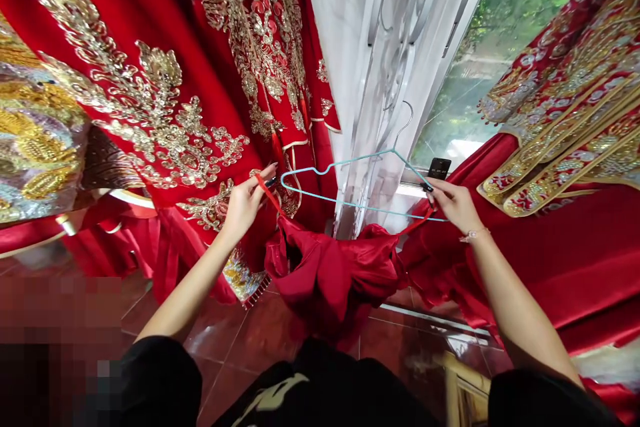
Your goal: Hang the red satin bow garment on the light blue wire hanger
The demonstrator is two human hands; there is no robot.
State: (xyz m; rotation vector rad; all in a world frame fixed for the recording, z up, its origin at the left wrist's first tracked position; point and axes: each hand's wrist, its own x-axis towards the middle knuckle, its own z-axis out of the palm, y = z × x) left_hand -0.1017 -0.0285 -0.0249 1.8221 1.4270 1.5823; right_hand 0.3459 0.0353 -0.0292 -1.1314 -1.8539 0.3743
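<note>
A light blue wire hanger (350, 183) is held up between my two hands, its metal hook pointing up toward the white curtain. My left hand (246, 203) is closed in a pinch on a thin red strap (270, 197) at the hanger's left end. My right hand (453, 203) is closed on the hanger's right end and on the other red strap. A plain red satin garment (330, 273) hangs bunched below the hanger from those straps.
Red robes with heavy gold embroidery (165, 113) hang at the left, another (565, 107) at the right. A white sheer curtain (385, 60) and a window (500, 40) lie ahead. A small black object (439, 167) sits on the sill. The floor is glossy dark red tile (240, 347).
</note>
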